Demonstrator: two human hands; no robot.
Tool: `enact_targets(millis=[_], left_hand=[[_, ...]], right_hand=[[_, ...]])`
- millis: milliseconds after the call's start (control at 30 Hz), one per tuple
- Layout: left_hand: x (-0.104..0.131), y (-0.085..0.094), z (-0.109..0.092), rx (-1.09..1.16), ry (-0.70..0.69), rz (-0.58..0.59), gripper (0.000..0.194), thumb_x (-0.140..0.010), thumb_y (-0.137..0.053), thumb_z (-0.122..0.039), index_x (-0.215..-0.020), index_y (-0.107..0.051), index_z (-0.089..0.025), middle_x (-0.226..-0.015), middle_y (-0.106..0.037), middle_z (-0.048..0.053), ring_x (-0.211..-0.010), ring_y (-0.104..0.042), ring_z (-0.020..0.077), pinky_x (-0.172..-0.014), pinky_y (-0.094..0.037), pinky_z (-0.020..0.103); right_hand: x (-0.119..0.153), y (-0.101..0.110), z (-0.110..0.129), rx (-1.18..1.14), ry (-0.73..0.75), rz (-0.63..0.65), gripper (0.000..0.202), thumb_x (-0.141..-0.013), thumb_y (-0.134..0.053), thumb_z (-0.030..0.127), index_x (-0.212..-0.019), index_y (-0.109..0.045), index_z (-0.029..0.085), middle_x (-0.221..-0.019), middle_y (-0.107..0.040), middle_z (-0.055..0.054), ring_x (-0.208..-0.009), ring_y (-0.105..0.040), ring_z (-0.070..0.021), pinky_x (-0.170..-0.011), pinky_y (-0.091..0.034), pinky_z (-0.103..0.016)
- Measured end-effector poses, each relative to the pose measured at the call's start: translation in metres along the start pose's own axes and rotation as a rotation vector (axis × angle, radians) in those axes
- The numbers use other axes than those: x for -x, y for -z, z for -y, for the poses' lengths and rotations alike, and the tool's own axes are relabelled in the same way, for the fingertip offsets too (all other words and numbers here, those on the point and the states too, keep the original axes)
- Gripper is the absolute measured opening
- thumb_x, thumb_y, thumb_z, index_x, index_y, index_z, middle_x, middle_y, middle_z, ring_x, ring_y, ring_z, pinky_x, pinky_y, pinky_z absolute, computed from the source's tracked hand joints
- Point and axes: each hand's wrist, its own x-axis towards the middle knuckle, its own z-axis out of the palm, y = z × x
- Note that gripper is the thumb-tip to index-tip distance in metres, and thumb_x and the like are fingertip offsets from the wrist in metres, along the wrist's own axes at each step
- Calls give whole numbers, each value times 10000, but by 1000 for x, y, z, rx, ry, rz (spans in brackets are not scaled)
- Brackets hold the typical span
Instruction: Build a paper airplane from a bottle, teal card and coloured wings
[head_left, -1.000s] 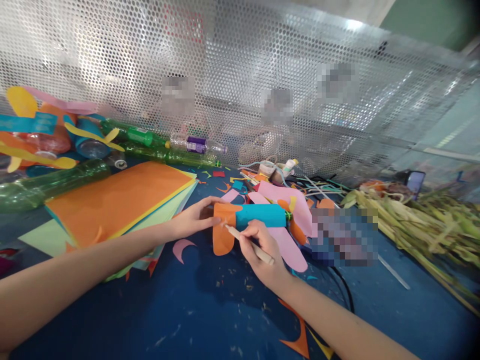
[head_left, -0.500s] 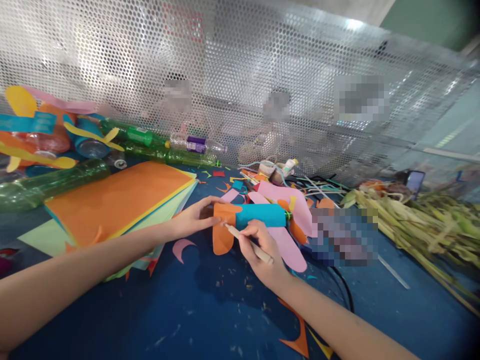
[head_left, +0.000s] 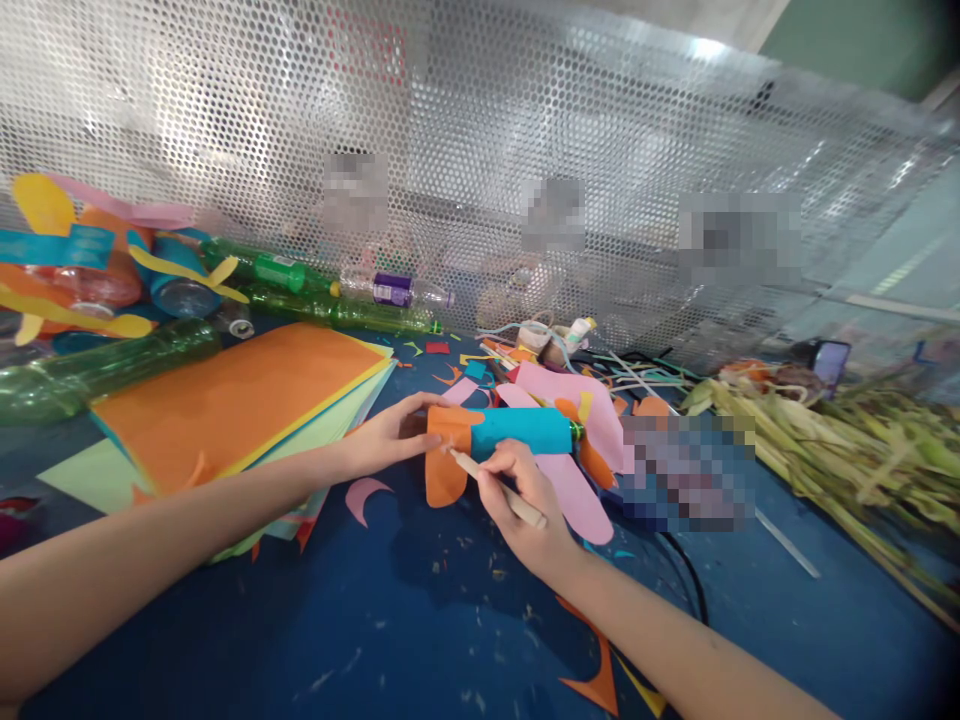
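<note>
A toy plane made from a bottle wrapped in blue paper lies on its side over the table, with pink paper wings and a green bottle neck at its right end. Around its left end is orange paper with a rounded flap hanging toward me. My left hand grips that orange end, thumb on the near side and fingers behind. Pinched in my right hand is a white marker, its tip at the orange paper close to my left thumb.
Orange and pale green paper sheets are stacked at left. Beyond them lie a green bottle, other bottles and finished paper planes. Paper scraps, cords, dried husks and a phone sit right. A perforated metal screen stands behind.
Both hands, the marker and the toy plane look almost unmoved. Beyond the screen at right, a blurred patch sits lower than before.
</note>
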Motion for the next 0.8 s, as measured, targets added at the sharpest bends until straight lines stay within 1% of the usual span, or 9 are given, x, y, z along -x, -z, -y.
enact_targets(millis=[200, 467, 700, 800], left_hand=[[0, 1, 2, -2, -8, 7, 410, -850, -579, -324, -1214, -434, -199, -1115, -603, 88, -1112, -541, 235, -959, -401, 408], [0, 0, 0, -17, -6, -2, 408, -847, -580, -317, -1208, -443, -184, -1203, -558, 110, -1096, -544, 231, -950, -404, 404], [0, 2, 7, 19, -50, 17, 395, -853, -581, -303, -1215, -452, -209, -1273, -522, 104, -1149, -518, 236, -991, -384, 415], [0, 2, 8, 24, -42, 17, 402, -851, -587, -311, -1215, -450, -210, -1251, -537, 101, -1140, -527, 238, -983, -394, 418]], right_hand=[[0, 1, -1, 4, 16, 7, 118, -894, -465, 199, -779, -450, 217, -730, -454, 0, -738, -473, -178, -662, -418, -359], [0, 1, 1, 10, 9, -8, 103, -895, -474, 213, -792, -469, 212, -722, -467, -1, -732, -484, -177, -665, -423, -356], [1, 0, -3, 12, 20, -11, 73, -894, -479, 204, -823, -466, 217, -743, -479, -4, -744, -496, -178, -683, -441, -364], [1, -1, -4, 17, 21, -21, 87, -897, -473, 199, -814, -459, 218, -752, -477, -3, -752, -506, -177, -720, -448, -386]])
